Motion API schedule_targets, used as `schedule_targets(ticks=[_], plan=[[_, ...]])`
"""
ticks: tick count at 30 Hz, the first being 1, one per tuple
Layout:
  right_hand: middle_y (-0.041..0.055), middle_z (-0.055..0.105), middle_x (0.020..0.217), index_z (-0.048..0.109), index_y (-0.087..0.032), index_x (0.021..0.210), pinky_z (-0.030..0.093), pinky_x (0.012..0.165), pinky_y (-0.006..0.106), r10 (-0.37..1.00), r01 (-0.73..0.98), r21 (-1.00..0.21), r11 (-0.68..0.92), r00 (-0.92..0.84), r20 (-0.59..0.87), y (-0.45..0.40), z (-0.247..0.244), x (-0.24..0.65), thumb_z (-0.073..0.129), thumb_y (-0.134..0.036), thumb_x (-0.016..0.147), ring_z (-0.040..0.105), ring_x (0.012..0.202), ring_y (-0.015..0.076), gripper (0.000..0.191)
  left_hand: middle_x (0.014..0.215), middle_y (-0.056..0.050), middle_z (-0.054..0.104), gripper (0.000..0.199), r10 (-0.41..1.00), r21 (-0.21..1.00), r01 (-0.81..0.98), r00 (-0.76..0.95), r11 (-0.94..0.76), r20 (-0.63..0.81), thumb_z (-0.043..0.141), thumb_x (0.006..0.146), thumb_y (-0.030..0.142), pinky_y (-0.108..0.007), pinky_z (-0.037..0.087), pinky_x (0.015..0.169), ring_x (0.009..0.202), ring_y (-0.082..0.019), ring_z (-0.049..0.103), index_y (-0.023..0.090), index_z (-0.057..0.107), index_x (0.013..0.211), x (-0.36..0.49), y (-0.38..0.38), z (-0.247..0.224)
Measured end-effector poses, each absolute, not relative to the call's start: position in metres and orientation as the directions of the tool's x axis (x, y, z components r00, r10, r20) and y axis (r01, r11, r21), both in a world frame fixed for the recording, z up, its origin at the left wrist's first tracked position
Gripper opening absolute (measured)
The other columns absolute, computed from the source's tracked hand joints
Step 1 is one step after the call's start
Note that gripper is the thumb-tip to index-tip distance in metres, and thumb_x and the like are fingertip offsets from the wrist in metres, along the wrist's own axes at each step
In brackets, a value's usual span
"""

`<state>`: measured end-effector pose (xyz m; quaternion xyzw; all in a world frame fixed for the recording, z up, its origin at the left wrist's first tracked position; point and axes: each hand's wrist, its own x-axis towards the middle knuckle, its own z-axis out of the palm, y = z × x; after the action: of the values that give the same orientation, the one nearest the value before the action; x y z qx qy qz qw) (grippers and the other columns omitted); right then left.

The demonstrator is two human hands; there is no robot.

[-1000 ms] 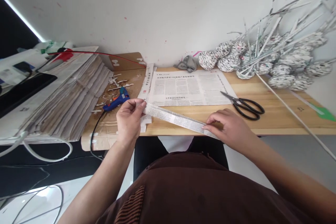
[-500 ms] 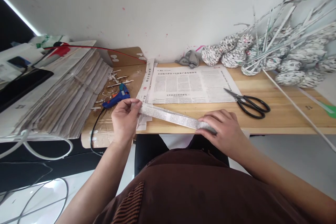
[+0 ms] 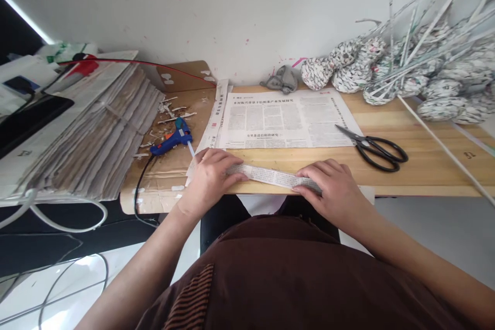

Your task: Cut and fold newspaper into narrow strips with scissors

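A narrow folded newspaper strip stretches between my two hands at the table's front edge. My left hand is closed on its left part, thumb below and fingers above. My right hand grips the right part the same way; the strip's ends are hidden under the palms. Behind the strip lies a printed newspaper sheet, flat on the table. Black-handled scissors rest partly on that sheet's right edge. Left of my left hand is a blue glue gun with its glue stick pointing toward the hand.
A tall stack of newspapers stands at the left, beside cardboard with paper scraps. Several woven paper balls with long paper sticks fill the back right. A grey cloth lies by the wall. A long paper stick crosses the table's right side.
My left hand has moved right along the strip, from a fingertip pinch at its left end to a grip over it. My right hand stays on the right part. The view has shifted slightly.
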<state>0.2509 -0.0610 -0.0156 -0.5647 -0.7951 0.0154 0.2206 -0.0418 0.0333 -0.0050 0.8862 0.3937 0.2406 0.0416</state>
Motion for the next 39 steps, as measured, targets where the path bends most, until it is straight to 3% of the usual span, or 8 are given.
schedule_targets(ticks=[4, 9, 14, 19, 23, 27, 31, 39], plan=[[0.0057, 0.073, 0.098, 0.061, -0.019, 0.103, 0.040, 0.080, 0.040, 0.904, 0.898, -0.258, 0.357, -0.264, 0.335, -0.063, -0.014, 0.248, 0.071, -0.026, 0.092, 0.061, 0.093, 0.0277, 0.017, 0.101, -0.007, 0.073, 0.033, 0.717, 0.289, 0.661, 0.587, -0.692, 0.375, 0.083, 0.079, 0.039, -0.049, 0.048, 0.093, 0.099, -0.028, 0.065, 0.023, 0.074, 0.106, -0.036, 0.032, -0.005], [0.0074, 0.072, 0.101, 0.063, -0.018, 0.109, 0.041, 0.082, 0.041, 0.905, 0.896, -0.256, 0.362, -0.272, 0.327, -0.063, -0.011, 0.244, 0.069, -0.022, 0.093, 0.060, 0.095, 0.0288, 0.018, 0.105, -0.007, 0.069, 0.027, 0.701, 0.362, 0.601, 0.582, -0.713, 0.413, 0.079, 0.084, 0.028, -0.045, 0.050, 0.090, 0.101, -0.026, 0.063, 0.023, 0.073, 0.110, -0.034, 0.029, -0.005], [0.0072, 0.071, 0.097, 0.067, -0.018, 0.108, 0.041, 0.081, 0.040, 0.900, 0.890, -0.265, 0.371, -0.275, 0.337, -0.063, -0.009, 0.243, 0.067, -0.019, 0.093, 0.060, 0.092, 0.0278, 0.015, 0.105, -0.007, 0.070, 0.017, 0.675, 0.338, 0.586, 0.608, -0.737, 0.419, 0.074, 0.088, 0.027, -0.046, 0.049, 0.089, 0.101, -0.026, 0.062, 0.023, 0.074, 0.104, -0.033, 0.025, -0.007], [0.0055, 0.071, 0.087, 0.068, -0.018, 0.094, 0.040, 0.076, 0.038, 0.914, 0.899, -0.246, 0.362, -0.291, 0.282, -0.063, -0.007, 0.244, 0.065, -0.018, 0.095, 0.060, 0.084, 0.0256, 0.003, 0.105, -0.009, 0.069, 0.025, 0.645, 0.298, 0.574, 0.642, -0.763, 0.414, 0.072, 0.090, 0.029, -0.048, 0.049, 0.089, 0.100, -0.027, 0.061, 0.020, 0.072, 0.113, -0.029, 0.025, -0.007], [0.0037, 0.070, 0.080, 0.066, -0.019, 0.088, 0.039, 0.075, 0.037, 0.919, 0.915, -0.179, 0.361, -0.316, 0.237, -0.063, -0.001, 0.244, 0.062, -0.018, 0.096, 0.060, 0.079, 0.0243, 0.010, 0.101, -0.007, 0.067, 0.009, 0.620, 0.289, 0.551, 0.654, -0.783, 0.434, 0.070, 0.091, 0.025, -0.043, 0.049, 0.087, 0.098, -0.025, 0.060, 0.020, 0.070, 0.098, -0.025, 0.026, -0.004], [0.0040, 0.069, 0.080, 0.065, -0.019, 0.085, 0.039, 0.073, 0.037, 0.929, 0.930, -0.134, 0.342, -0.313, 0.195, -0.065, 0.004, 0.245, 0.060, -0.016, 0.096, 0.060, 0.077, 0.0244, 0.012, 0.086, -0.004, 0.065, 0.008, 0.609, 0.343, 0.509, 0.715, -0.790, 0.343, 0.060, 0.097, 0.022, -0.037, 0.051, 0.079, 0.086, -0.020, 0.060, 0.019, 0.064, 0.090, -0.025, 0.027, -0.004], [0.0047, 0.069, 0.083, 0.065, -0.018, 0.089, 0.040, 0.074, 0.037, 0.949, 0.936, -0.183, 0.301, -0.276, 0.153, -0.065, 0.006, 0.246, 0.063, -0.020, 0.095, 0.061, 0.080, 0.0255, 0.007, 0.087, -0.003, 0.066, 0.006, 0.612, 0.368, 0.502, 0.730, -0.783, 0.305, 0.062, 0.096, 0.023, -0.035, 0.052, 0.079, 0.086, -0.020, 0.062, 0.019, 0.064, 0.092, -0.029, 0.031, -0.003], [0.0027, 0.068, 0.077, 0.061, -0.020, 0.082, 0.039, 0.070, 0.037, 0.976, 0.952, -0.217, 0.216, -0.215, 0.028, -0.057, 0.010, 0.246, 0.061, -0.024, 0.096, 0.061, 0.076, 0.0249, 0.015, 0.083, -0.003, 0.067, 0.010, 0.609, 0.246, 0.566, 0.776, -0.787, 0.164, 0.064, 0.095, 0.026, -0.034, 0.051, 0.073, 0.081, -0.021, 0.064, 0.019, 0.064, 0.088, -0.027, 0.044, 0.006]])
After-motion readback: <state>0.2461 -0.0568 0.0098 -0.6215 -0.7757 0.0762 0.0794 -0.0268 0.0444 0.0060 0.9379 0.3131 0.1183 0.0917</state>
